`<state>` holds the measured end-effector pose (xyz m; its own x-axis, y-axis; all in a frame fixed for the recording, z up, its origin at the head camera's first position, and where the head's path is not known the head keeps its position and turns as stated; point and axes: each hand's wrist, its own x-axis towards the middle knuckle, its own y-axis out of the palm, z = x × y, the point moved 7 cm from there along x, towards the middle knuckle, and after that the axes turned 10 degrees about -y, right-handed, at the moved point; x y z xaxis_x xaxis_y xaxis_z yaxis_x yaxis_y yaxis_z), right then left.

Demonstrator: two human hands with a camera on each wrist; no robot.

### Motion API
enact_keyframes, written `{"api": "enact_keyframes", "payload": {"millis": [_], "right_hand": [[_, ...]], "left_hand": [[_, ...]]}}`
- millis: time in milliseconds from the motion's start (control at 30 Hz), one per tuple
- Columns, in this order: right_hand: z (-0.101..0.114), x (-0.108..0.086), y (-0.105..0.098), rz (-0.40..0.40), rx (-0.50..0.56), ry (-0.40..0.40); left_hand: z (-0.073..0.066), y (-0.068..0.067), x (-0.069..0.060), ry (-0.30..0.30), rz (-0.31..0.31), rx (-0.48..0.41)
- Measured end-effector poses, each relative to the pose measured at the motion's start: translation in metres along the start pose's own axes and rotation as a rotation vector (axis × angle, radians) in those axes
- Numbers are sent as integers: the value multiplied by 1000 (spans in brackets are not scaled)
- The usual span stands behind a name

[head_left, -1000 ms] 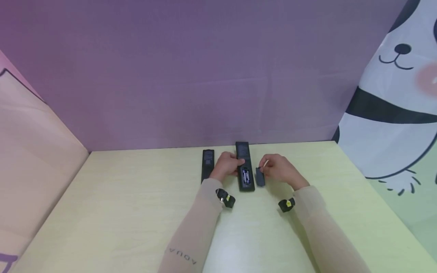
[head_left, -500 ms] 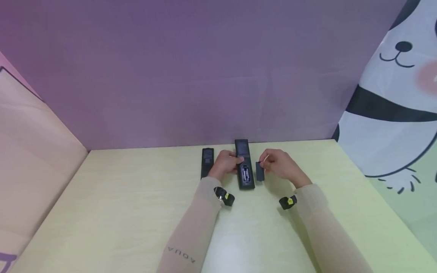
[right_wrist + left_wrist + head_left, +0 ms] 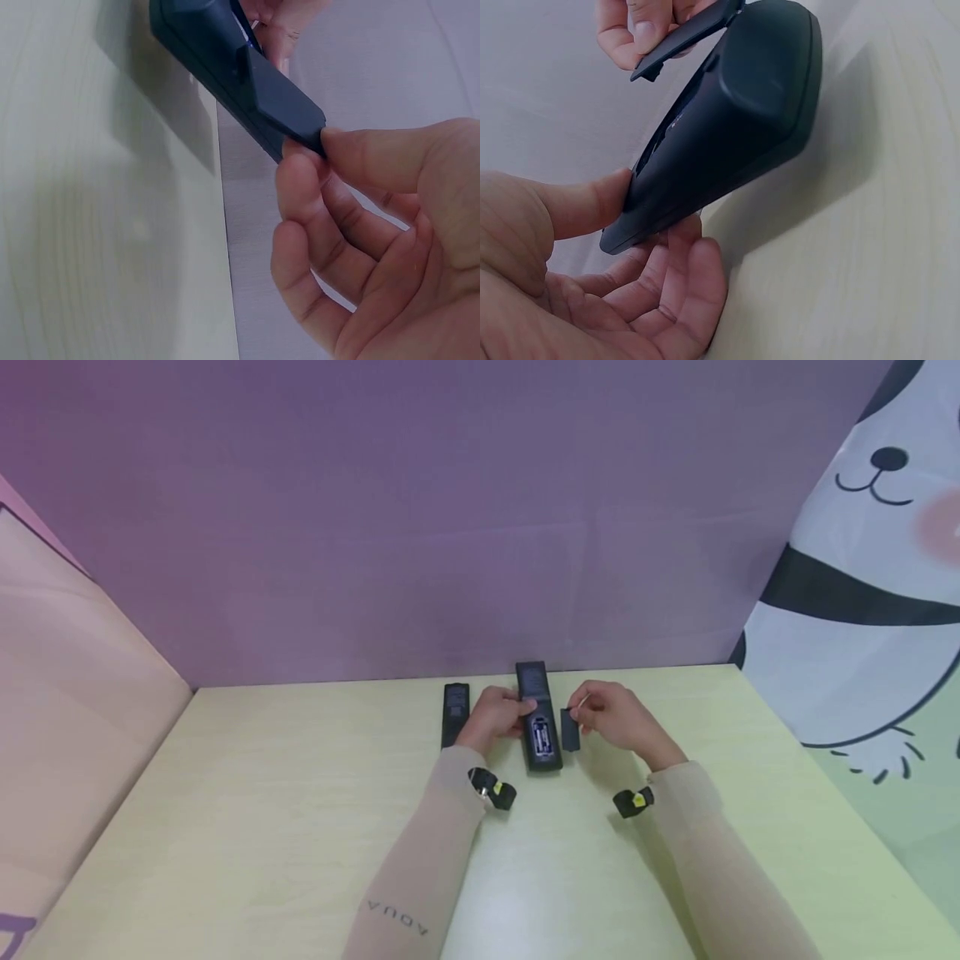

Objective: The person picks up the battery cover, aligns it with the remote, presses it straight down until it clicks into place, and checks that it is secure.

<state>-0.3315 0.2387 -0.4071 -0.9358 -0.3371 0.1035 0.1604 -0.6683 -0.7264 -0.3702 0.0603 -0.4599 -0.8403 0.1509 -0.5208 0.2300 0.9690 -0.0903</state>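
Cover (image 3: 570, 729) now nearer remote (image 3: 542, 708) | your right hand (image 3: 617, 717) pinches cover | your left hand (image 3: 495, 714) grips remote | batteries (image 3: 542, 737) between hands, still exposed

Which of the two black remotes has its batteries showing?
The held remote, in the left hand: batteries are visible in its open back. The other remote, left of that hand, shows none, though it is partly hidden.

Site: screened table corner, set up like a recording booth. Evidence: pale wood-grain tabletop (image 3: 240, 827), creased purple backdrop (image 3: 390, 543) directly behind it, cream panel (image 3: 71, 710) at left, panel printed with a large cartoon animal (image 3: 847, 685) at right, wrist-worn cameras (image 3: 628, 803). Panels fill the view; whether home or studio, cannot tell.
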Motion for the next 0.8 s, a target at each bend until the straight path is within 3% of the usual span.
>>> {"api": "enact_keyframes", "payload": {"millis": [800], "right_hand": [[11, -3, -9, -80, 47, 26]], "left_hand": [[-3, 3, -3, -21, 34, -21]]}}
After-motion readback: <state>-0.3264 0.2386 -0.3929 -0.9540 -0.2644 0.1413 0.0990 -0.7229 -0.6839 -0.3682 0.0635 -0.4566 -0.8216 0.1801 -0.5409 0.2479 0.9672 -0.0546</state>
